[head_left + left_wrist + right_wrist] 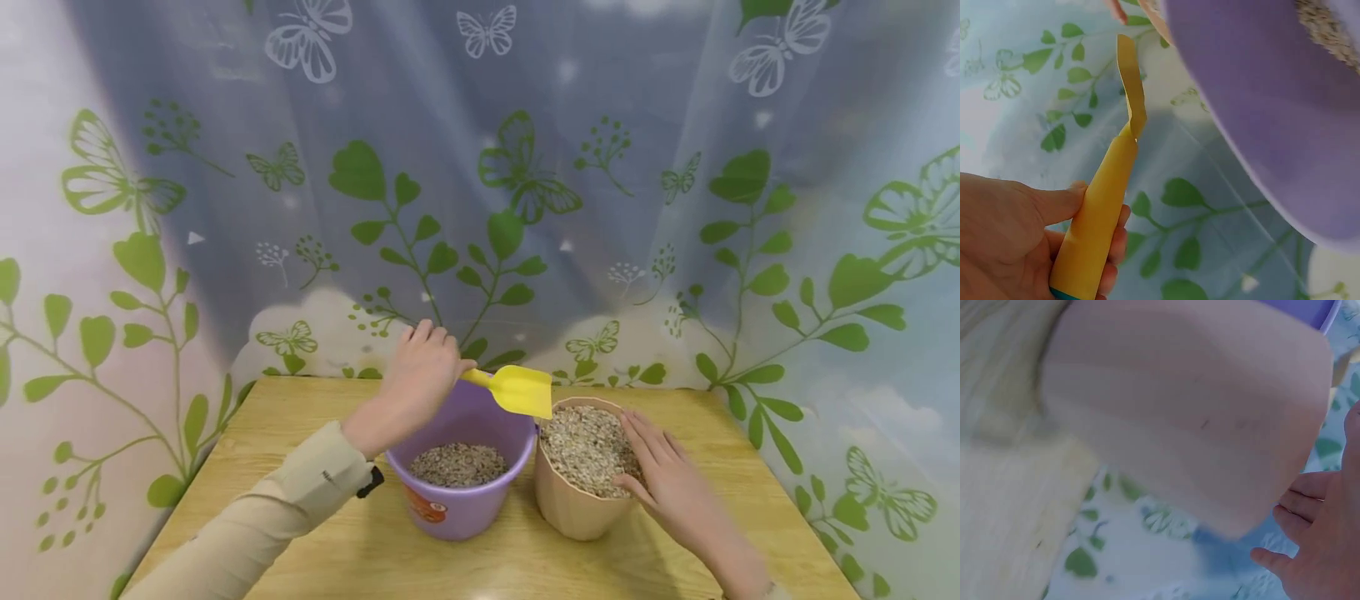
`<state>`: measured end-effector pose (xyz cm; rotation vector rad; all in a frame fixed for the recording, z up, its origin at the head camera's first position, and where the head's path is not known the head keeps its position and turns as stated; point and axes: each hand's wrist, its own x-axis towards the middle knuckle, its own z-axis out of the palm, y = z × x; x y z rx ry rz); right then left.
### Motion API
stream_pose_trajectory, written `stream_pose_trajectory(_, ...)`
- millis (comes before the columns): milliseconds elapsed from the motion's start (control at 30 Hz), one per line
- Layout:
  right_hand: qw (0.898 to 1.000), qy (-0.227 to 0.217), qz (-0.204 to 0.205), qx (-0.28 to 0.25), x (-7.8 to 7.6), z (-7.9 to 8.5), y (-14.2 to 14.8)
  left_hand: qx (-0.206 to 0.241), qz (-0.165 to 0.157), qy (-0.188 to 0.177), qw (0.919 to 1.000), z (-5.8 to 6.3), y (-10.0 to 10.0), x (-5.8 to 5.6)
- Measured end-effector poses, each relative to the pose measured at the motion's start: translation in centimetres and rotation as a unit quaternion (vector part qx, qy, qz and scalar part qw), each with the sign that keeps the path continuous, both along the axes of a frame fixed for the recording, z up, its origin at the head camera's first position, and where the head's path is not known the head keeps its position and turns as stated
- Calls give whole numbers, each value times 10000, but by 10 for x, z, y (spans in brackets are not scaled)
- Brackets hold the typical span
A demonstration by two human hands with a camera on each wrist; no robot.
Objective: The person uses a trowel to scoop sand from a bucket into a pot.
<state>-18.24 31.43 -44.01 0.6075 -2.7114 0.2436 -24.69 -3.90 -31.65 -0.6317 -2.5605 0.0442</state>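
Observation:
My left hand (422,373) grips the handle of a small yellow toy shovel (522,391). The shovel's blade points right, above the gap between a purple bucket (471,510) and a beige ribbed pot (572,505). In the left wrist view the fingers and thumb wrap the thick yellow handle (1096,215). A layer of grainy pale flakes (459,465) covers the bucket's bottom. The same kind of flakes (588,446) fill the pot close to its brim. My right hand (671,475) rests at the pot's right rim, fingers extended and thumb apart.
Both containers stand side by side on a wooden table (315,521). Behind and around the table hangs a curtain (615,75) printed with butterflies and green leaves. A dark band (371,482) shows at the left sleeve's cuff.

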Motion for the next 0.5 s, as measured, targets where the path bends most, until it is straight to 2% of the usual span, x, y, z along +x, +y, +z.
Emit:
stream_pose_trajectory(133,9994,59,332,24,-11,4,-26,-134,389,-178,9990,-11,-24,2)
stream_pose_trajectory(267,9967,371,727,29,-24,2,-50,-493,581,-60,9971,-24,-41,3)
stream_pose_trajectory(367,9940,520,961,-31,-32,1,-68,-1132,561,132,9919,-33,-47,5)
stream_pose_trajectory(500,9921,592,1103,-32,-40,-1,-90,-2194,598,267,9734,-46,-44,6)
